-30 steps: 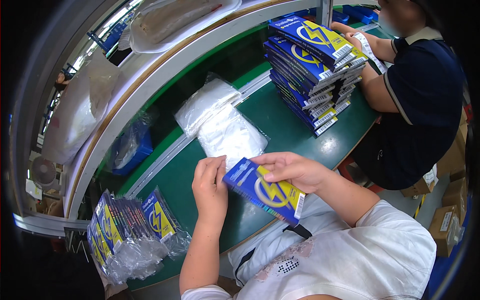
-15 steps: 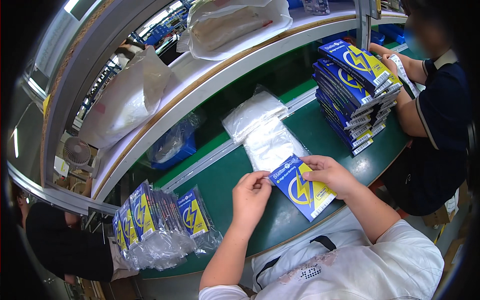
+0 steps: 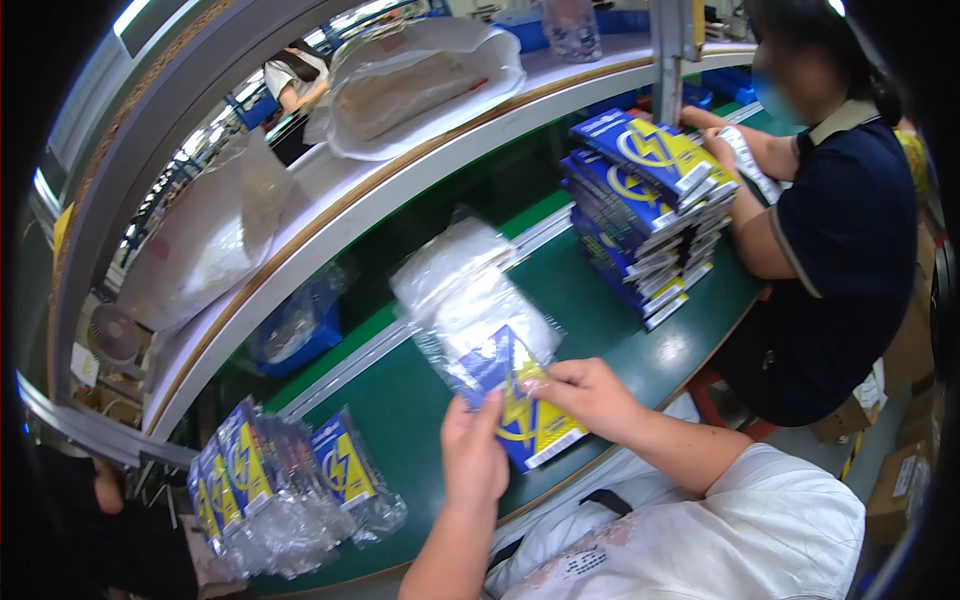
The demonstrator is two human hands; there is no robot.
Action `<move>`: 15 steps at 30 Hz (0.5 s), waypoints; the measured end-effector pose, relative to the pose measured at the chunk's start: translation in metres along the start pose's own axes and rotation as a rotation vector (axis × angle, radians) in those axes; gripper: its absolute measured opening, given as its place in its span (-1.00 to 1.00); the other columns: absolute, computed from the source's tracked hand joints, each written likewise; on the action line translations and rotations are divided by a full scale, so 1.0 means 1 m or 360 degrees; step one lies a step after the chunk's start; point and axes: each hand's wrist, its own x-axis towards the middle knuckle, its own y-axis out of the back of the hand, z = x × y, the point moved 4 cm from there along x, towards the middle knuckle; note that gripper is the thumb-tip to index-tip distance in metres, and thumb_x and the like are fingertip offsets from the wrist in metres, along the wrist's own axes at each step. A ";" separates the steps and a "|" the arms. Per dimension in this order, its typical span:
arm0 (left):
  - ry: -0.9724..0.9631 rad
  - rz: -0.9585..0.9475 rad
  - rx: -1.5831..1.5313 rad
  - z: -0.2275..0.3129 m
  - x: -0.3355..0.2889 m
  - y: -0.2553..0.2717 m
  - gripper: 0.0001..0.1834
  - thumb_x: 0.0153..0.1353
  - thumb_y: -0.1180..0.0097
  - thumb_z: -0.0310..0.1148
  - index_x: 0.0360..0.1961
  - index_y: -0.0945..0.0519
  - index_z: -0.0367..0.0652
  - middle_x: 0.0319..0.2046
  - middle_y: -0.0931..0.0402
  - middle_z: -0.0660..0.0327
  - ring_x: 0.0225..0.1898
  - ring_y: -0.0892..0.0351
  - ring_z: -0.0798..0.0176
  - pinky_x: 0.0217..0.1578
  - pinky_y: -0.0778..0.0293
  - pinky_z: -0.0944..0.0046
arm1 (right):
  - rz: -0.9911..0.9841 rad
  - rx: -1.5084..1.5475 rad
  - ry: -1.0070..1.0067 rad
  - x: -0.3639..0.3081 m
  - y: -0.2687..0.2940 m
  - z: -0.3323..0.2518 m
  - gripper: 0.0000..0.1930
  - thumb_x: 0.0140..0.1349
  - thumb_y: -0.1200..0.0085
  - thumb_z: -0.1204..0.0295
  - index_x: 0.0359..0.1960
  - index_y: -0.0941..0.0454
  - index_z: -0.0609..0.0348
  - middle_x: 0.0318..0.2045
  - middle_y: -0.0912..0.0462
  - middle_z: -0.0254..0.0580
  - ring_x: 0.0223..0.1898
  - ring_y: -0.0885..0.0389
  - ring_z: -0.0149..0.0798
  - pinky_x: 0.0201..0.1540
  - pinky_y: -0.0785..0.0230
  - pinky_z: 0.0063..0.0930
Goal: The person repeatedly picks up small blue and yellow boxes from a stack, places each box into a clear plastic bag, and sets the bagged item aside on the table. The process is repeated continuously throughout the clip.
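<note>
- Evidently, in the head view, the work looks part-way through: a row of blue-and-yellow flat boxes in clear plastic sleeves (image 3: 245,465) stands at the left, with one more sleeved box (image 3: 343,462) just beside it.
- A tall stack of blue-and-yellow flat boxes (image 3: 640,200) at the right looks bare, so these seem to be what is left.
- The blue-and-yellow flat box in hand (image 3: 545,425) is above the table's near edge; blur hides whether film covers it.
- The right hand (image 3: 590,395) has a narrow grip on its right side, thumb on top; the left hand (image 3: 474,455) has its grip closed at the left edge.
- A pile of clear plastic sleeves (image 3: 490,300) lies just beyond, on the smooth green table (image 3: 650,360).
- Behind runs a white shelf with a brown edge (image 3: 430,160), bearing large translucent plastic bags (image 3: 205,240); a blue plastic bin (image 3: 318,335) sits below.
- Rightward, a dark-shirted co-worker (image 3: 850,210) handles a white strip (image 3: 748,165); brown cardboard cartons (image 3: 893,500) stand near.
</note>
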 end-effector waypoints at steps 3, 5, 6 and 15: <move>0.0040 0.0047 -0.0188 0.013 0.006 0.006 -0.74 0.31 0.08 -0.50 0.00 -0.41 -0.31 -0.06 -0.50 0.09 -0.05 -0.51 0.25 0.01 -0.42 0.21 | -0.0392 -0.0199 0.0110 -0.010 0.005 -0.027 -0.45 0.14 -0.24 0.29 0.11 -0.34 0.27 -0.34 -0.59 -0.27 -0.45 -0.48 -0.57 -0.43 -0.37 -0.65; 0.0061 0.0054 -0.0130 0.023 -0.003 -0.005 -0.71 0.34 0.14 -0.46 0.05 -0.37 -0.35 -0.01 -0.45 0.02 0.00 -0.49 0.19 0.06 -0.42 0.13 | -0.0551 -0.0460 0.0243 -0.012 0.007 -0.042 -0.19 0.10 -0.24 0.42 0.36 -0.03 0.12 -0.16 -0.56 -0.10 -0.33 -0.57 -0.47 -0.33 -0.44 -0.63; 0.0143 -0.0086 -0.0081 0.020 -0.011 -0.016 -0.69 0.36 0.15 -0.43 0.06 -0.35 -0.36 0.00 -0.44 0.00 0.01 -0.48 0.17 0.08 -0.41 0.11 | -0.0393 -0.0565 0.0517 -0.012 0.011 -0.050 -0.21 0.09 -0.22 0.48 0.35 -0.06 0.11 -0.17 -0.57 -0.09 -0.34 -0.58 -0.42 -0.32 -0.44 -0.62; 0.0471 -0.0596 0.0270 0.008 -0.027 -0.029 -0.38 0.40 0.25 -0.04 0.20 -0.22 -0.42 0.10 -0.35 -0.08 0.12 -0.40 0.07 0.13 -0.33 0.08 | 0.0045 -0.0564 0.1456 -0.045 0.008 -0.088 -0.75 -0.02 0.14 0.77 -0.32 -0.52 0.31 -0.45 -0.56 -0.07 -0.41 -0.57 -0.15 -0.30 -0.43 -0.38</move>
